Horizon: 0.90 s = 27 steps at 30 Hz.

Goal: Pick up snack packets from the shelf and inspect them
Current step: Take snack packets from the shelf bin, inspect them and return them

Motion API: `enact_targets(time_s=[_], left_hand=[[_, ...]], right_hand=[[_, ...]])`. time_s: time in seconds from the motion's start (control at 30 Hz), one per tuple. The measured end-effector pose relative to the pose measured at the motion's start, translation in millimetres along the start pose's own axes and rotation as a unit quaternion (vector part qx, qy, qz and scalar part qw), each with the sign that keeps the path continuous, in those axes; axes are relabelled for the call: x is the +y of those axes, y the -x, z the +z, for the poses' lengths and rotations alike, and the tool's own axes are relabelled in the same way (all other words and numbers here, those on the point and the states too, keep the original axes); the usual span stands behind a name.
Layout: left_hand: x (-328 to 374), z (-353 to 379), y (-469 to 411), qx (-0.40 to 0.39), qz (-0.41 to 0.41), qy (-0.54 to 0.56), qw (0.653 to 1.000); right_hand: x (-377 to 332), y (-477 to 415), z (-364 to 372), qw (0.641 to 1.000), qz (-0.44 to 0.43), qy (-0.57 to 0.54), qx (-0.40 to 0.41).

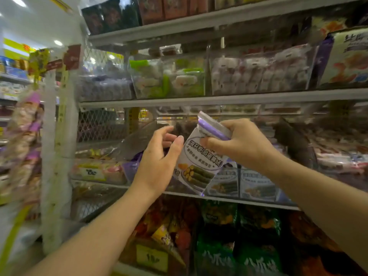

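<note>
The right hand (pixel 239 144) pinches a white-and-purple snack packet (pixel 201 158) near its top, its fingers (pixel 211 143) curled over the front just below the purple sealed strip. The packet hangs tilted in the air, its printed face toward the camera, in front of the middle tier of the shelf (pixel 258 204). The left hand (pixel 159 160) is loosely spread and holds nothing; its thumb stands upright just beside the packet's left edge, and whether it touches the wrapper cannot be told; its other fingers reach past the packet toward the shelf. Matching packets (pixel 256 186) stand in a row on that tier, just behind and to the lower right of the held one. Clear tubs (pixel 167 76) of green-wrapped sweets sit on the tier above. Dark green bags (pixel 256 255) fill the tier below, with a yellow price tag (pixel 152 255) near them on the left; much of the surrounding stock is blurred.
</note>
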<state>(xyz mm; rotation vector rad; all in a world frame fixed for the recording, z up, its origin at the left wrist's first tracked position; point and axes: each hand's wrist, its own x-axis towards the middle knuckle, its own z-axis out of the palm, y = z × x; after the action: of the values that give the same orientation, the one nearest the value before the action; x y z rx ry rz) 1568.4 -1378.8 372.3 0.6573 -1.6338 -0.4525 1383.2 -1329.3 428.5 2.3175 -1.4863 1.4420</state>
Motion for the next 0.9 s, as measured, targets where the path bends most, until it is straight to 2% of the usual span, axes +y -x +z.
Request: enact_targets(time_s=[0.13, 0.3, 0.4, 0.47, 0.53, 0.7, 0.83, 0.9], left_hand=[[-35.1, -29.7, 36.9, -0.099, -0.080, 0.028, 0.991], [-84.8, -55.7, 83.2, -0.116, -0.134, 0.002, 0.984], [-111.7, -65.5, 104.3, -0.055, -0.193, 0.034, 0.979], [-124.6, -67.2, 115.6, -0.001, -0.229, 0.083, 0.970], [-134.4, -66.5, 125.6, 0.030, -0.261, 0.136, 0.955], [-154.3, -68.4, 149.1, 0.074, -0.304, 0.190, 0.930], [-164.0, -69.2, 153.9, 0.156, -0.354, 0.270, 0.882], [-166.3, -69.3, 153.1, 0.163, -0.366, 0.309, 0.862]], right_hand=[[4.9, 18.5, 67.6, 0.990, 0.045, -0.055, -0.122], [18.4, 41.9, 145.7, 0.964, 0.106, -0.141, -0.199], [31.9, 54.9, 181.2, 0.936, 0.156, -0.243, -0.200], [40.7, 64.9, 204.5, 0.893, 0.204, -0.357, -0.182], [46.9, 75.7, 227.1, 0.858, 0.242, -0.426, -0.155], [53.8, 93.3, 267.7, 0.844, 0.266, -0.444, -0.141], [49.5, 99.5, 283.4, 0.795, 0.305, -0.493, -0.177], [48.7, 99.6, 286.1, 0.776, 0.329, -0.508, -0.179]])
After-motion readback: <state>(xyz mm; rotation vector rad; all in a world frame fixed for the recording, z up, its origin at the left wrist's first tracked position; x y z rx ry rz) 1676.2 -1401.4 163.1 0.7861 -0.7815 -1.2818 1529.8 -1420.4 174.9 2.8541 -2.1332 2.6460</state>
